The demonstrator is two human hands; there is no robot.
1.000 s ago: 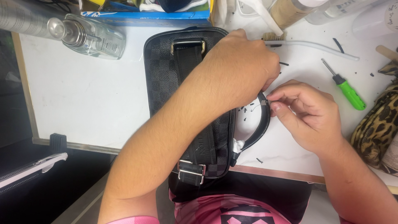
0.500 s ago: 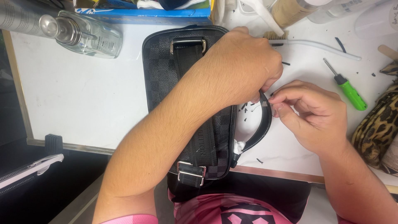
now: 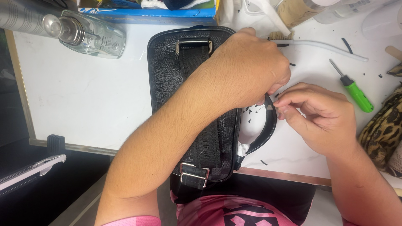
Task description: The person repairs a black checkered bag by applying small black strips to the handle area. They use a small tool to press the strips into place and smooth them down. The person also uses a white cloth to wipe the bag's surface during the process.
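A black checkered bag (image 3: 167,71) with a webbing strap and metal buckles lies on the white work table (image 3: 83,100). My left hand (image 3: 247,67) reaches across the bag and pinches the top of its curved black handle (image 3: 268,129). My right hand (image 3: 322,117) pinches the same handle from the right, thumb and forefinger closed at a small pale patch on it. Small black flakes lie scattered on the table around the handle.
A green-handled screwdriver (image 3: 356,90) lies right of my hands, beside a white-handled brush (image 3: 318,46). A clear glass bottle (image 3: 88,35) lies at the back left. A leopard-print item (image 3: 383,138) sits at the right edge. The table's front edge runs just under the bag.
Both hands keep their pinch on the handle, with only slight shifts of the fingers. The view has shifted a little.
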